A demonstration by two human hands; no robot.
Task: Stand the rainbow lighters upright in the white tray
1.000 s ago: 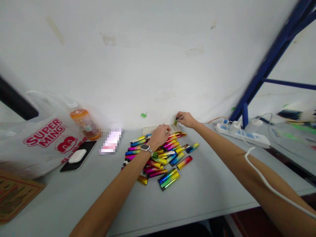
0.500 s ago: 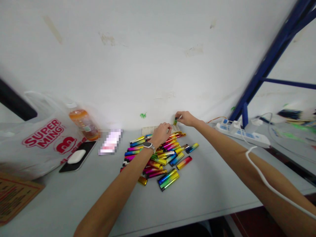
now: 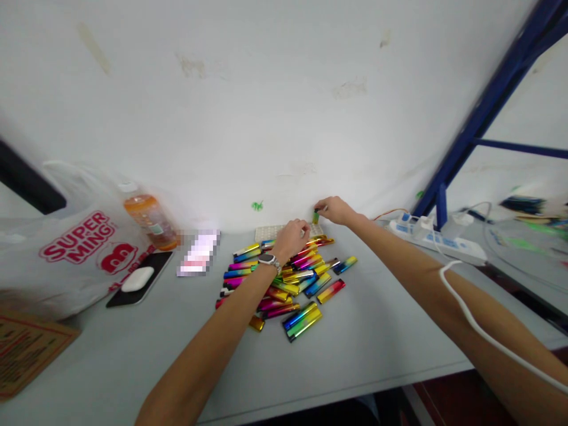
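Many shiny multicoloured lighters (image 3: 306, 276) lie in a loose pile on the table. Behind them, against the wall, is a pale tray (image 3: 266, 233) with a grid of holes. My right hand (image 3: 336, 210) pinches the dark top of a yellow-green lighter (image 3: 315, 218), which stands upright at the tray's right end. Over the back of the pile, beside the tray's front edge, my left hand (image 3: 290, 239) has its fingers curled together; whatever is in them is hidden. A watch (image 3: 268, 259) is on my left wrist.
To the left stand a plastic bag (image 3: 84, 254), a drink bottle (image 3: 151, 219) and a cardboard box (image 3: 33, 352). A phone (image 3: 162, 260) with a white case (image 3: 138, 279) on it lies nearby. A power strip (image 3: 439, 244) sits at right, and a white cable (image 3: 465, 310) crosses my right arm.
My hands have barely moved. The upright lighter in my right hand shows slightly more clearly at the tray's end; the pile looks the same.
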